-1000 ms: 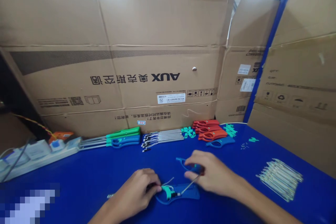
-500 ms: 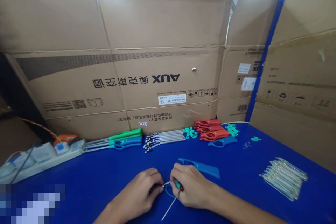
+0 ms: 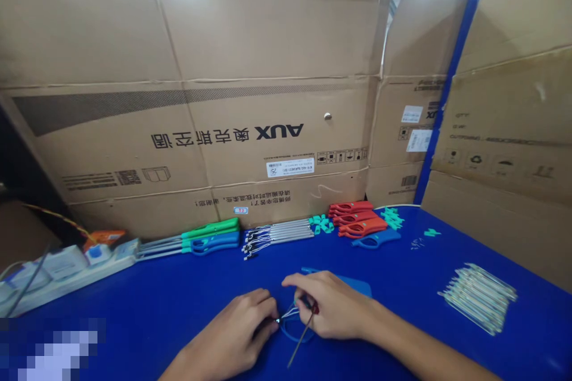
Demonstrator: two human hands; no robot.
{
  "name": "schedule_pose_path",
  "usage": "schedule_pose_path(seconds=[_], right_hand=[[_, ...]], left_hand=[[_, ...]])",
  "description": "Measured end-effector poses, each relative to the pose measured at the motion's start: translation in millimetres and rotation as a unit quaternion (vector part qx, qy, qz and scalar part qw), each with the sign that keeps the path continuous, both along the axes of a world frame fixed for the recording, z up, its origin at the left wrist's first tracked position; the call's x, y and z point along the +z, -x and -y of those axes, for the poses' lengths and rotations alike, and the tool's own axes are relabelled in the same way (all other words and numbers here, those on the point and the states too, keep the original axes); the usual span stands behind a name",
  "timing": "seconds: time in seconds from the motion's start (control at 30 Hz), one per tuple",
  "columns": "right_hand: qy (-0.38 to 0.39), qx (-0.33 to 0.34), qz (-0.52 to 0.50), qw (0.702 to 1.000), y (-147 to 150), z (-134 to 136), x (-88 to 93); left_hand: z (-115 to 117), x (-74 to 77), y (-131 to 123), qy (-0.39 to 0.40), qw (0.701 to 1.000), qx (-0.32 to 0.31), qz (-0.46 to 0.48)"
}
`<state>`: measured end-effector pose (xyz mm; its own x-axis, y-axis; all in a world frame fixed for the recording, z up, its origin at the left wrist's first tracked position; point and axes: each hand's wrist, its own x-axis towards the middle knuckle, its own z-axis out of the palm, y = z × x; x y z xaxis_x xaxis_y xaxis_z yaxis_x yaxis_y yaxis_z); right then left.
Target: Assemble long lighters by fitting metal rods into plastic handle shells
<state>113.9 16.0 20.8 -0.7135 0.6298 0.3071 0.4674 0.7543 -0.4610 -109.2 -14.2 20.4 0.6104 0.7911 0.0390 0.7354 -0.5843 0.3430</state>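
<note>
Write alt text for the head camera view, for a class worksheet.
Two bare hands work over a blue plastic lighter handle on a blue table: the left hand pinches thin wires, and the right hand holds a metal rod. Beyond lie green and blue lighters, red handles and a bundle of metal rods.

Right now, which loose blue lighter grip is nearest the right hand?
The blue grip just beyond the right hand, partly hidden by it; the other loose blue ones lie far back, beside the red grips and the green grips.
</note>
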Motion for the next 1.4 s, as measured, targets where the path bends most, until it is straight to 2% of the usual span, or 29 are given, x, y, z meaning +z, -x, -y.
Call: schedule_pose_path(seconds=[0.2, 0.33, 0.4, 0.53, 0.63, 0.77, 0.83, 0.9, 0.93, 0.97, 1.0, 1.03, 1.07, 1.1, 1.2, 1.3, 1.4], right_hand=[[0.078, -0.047, -0.071, 0.993, -10.7, -12.8, 5.5], [0.132, -0.059, -0.074, 0.987, -7.0, -7.1, 2.5], [0.119, -0.055, -0.039, 0.991, -0.1, 1.2, -2.3], [0.017, -0.013, 0.071, 0.997, 13.4, 16.2, -13.3], [-0.026, -0.010, 0.094, 0.995, 16.2, 19.3, -16.7], [-0.009, -0.026, 0.026, 0.999, 11.2, 13.0, -12.3], [0.049, -0.023, -0.040, 0.998, 4.4, 4.6, -4.3], [0.128, -0.036, -0.123, 0.984, -8.3, -9.4, 8.4], [0.160, -0.055, -0.165, 0.972, -17.6, -18.7, 15.9], [0.158, -0.089, -0.199, 0.963, -29.0, -29.2, 23.4], [0.126, -0.146, -0.227, 0.955, -42.5, -40.5, 30.4], [0.082, -0.231, -0.240, 0.939, -57.9, -52.0, 36.3], [0.034, -0.338, -0.236, 0.910, -74.7, -62.9, 40.6], [0.007, -0.404, -0.235, 0.884, -92.5, -72.7, 43.1], [-0.019, -0.548, -0.214, 0.809, -144.7, -91.7, 40.6], [-0.001, -0.639, -0.174, 0.749, -181.1, -97.9, 29.1], [0.028, -0.676, -0.136, 0.724, -195.6, -99.9, 17.5]], left_hand=[[-0.3, -0.4, -0.6, 0.000, 1.000, 0.003, 0.003], [-0.6, -0.2, -1.0, -0.005, 1.000, 0.001, 0.005], [-0.7, -1.1, -0.9, -0.012, 1.000, -0.001, 0.007], [-1.9, -4.2, -1.2, -0.021, 1.000, -0.005, 0.002], [-3.1, -7.1, -0.9, -0.027, 1.000, -0.004, 0.002], [-4.7, -10.2, 2.5, -0.019, 1.000, 0.000, 0.014], [-6.6, -10.7, 4.8, -0.013, 1.000, -0.001, 0.026], [-9.3, -10.2, 6.7, -0.014, 0.999, -0.003, 0.039], [-10.6, -9.7, 7.5, -0.016, 0.999, -0.003, 0.045], [-11.8, -9.1, 8.1, -0.018, 0.999, -0.002, 0.051], [-12.7, -8.6, 8.6, -0.019, 0.998, -0.002, 0.056], [-13.2, -8.1, 8.9, -0.018, 0.998, -0.002, 0.061], [-13.3, -7.8, 9.2, -0.018, 0.998, 0.000, 0.065], [-13.0, -7.5, 9.4, -0.017, 0.998, 0.001, 0.067], [-10.6, -7.0, 9.4, -0.019, 0.998, 0.002, 0.057], [-8.4, -6.7, 8.8, -0.023, 0.999, -0.002, 0.039], [-7.7, -7.5, 8.1, -0.031, 0.999, -0.009, 0.033]])
